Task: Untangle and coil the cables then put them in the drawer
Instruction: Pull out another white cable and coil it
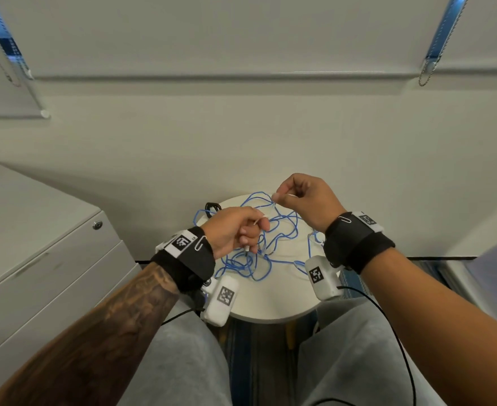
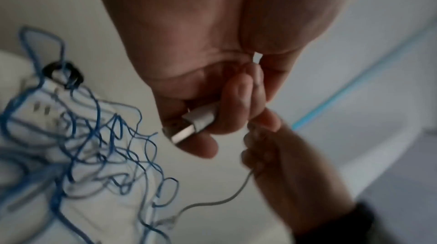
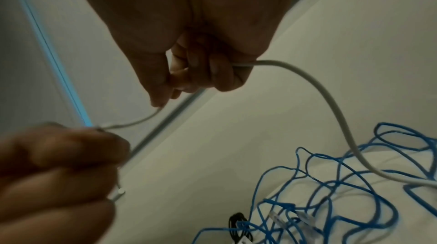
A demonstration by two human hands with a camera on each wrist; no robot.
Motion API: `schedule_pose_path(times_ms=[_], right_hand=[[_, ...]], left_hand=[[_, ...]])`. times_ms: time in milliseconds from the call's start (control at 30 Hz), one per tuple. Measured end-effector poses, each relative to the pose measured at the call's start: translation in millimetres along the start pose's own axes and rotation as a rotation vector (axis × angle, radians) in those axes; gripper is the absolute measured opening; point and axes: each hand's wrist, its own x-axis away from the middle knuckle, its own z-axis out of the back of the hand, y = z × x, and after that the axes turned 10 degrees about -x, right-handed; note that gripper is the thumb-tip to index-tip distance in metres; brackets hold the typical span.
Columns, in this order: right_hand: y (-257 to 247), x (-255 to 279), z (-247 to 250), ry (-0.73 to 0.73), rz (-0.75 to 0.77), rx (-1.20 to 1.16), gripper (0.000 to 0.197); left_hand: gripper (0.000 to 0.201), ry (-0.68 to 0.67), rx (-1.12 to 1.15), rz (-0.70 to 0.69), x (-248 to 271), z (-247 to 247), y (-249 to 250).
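A tangle of blue cable (image 1: 259, 241) (image 2: 94, 136) (image 3: 331, 182) lies on a small round white table (image 1: 270, 303). A thin white cable (image 3: 331, 109) (image 2: 224, 199) runs from the tangle up through both hands. My left hand (image 1: 241, 230) (image 2: 208, 121) grips its white USB plug (image 2: 196, 122) end above the table's left side. My right hand (image 1: 297, 194) (image 3: 201, 76) pinches the same white cable higher up, above the far side of the table. A small black coiled cable (image 1: 212, 207) (image 2: 64, 76) (image 3: 238, 227) sits at the table's far left edge.
A white drawer cabinet (image 1: 36, 259) with a round lock (image 1: 97, 225) stands to the left, its drawers closed. A white wall rises behind the table. My knees in grey trousers (image 1: 188, 361) flank the table's near edge.
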Motion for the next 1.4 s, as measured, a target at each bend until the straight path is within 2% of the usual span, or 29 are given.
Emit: schedule_pose_path(times_ms=[100,167,233,367,533,700,800,900,1000,1100,1233,1300,1400], right_hand=[[10.0,6.1,-7.0,0.0,-0.05,-0.054,0.018],[16.3,14.8,-18.5,-0.021,-0.101,-0.126,0.014],[23.1,24.4,-32.6,-0.069,-0.118,-0.142,0.015],[27.7,44.9,-52.0,-0.17,-0.083,0.053,0.018],[15.5,54.3,-49.8,-0.263,0.001,0.267,0.022],[-9.4,51.5,-37.2,-0.287,0.049,0.274,0.021],[-21.6,43.2,-26.0,-0.27,0.063,0.191,0.019],[-26.8,32.2,-17.0,-0.267,0.079,0.137,0.011],[-19.8,20.0,-11.5,-0.192,0.099,0.197,0.01],[-7.8,9.2,-10.2,-0.097,0.107,0.229,0.009],[11.1,1.3,-14.3,0.027,0.051,0.099,0.009],[22.8,2.2,-21.7,0.038,-0.017,0.068,0.014],[38.1,13.4,-37.7,-0.039,-0.098,0.138,0.016]], left_hand=[[0.016,-0.155,0.305,-0.039,6.2,5.4,10.8],[0.016,-0.144,0.46,-0.1,6.3,6.0,16.1],[0.018,-0.039,0.553,-0.157,1.7,8.2,15.2],[0.019,0.225,0.629,-0.235,-7.3,15.1,2.0],[0.018,0.377,0.557,-0.24,-14.4,19.4,-7.3],[0.018,0.492,0.047,-0.274,-17.8,5.1,-7.5],[0.022,0.462,-0.182,-0.272,-18.0,-1.3,-10.3],[0.018,0.355,-0.197,-0.216,-16.6,-5.8,-13.7],[0.027,0.219,0.016,-0.161,-12.1,-8.8,-13.5],[0.027,0.174,0.045,-0.125,-10.7,-9.0,-10.7],[0.026,0.11,0.183,-0.137,-10.5,-4.3,-5.2],[0.025,0.085,0.324,-0.182,-11.2,0.3,-0.8],[0.022,0.171,0.526,-0.205,-17.8,10.0,1.1]])
